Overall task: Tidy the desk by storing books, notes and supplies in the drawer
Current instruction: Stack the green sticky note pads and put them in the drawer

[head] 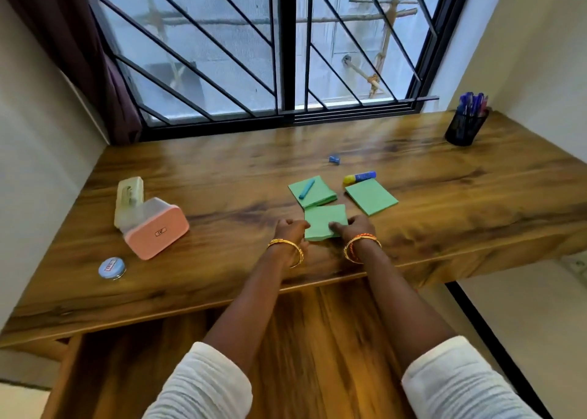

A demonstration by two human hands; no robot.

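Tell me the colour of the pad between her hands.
Green, clearest in the head view.

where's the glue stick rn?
Head view, right of centre on the desk: the glue stick lies flat at the far edge of the right-hand green note pad, with the blue sharpener just beyond it.

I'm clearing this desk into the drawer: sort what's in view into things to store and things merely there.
To store:
nearest green notes, held by left hand and right hand
two more green pads
blue marker
glue stick
sharpener
open drawer

Merely there:
pen cup
pink box
round tin
window
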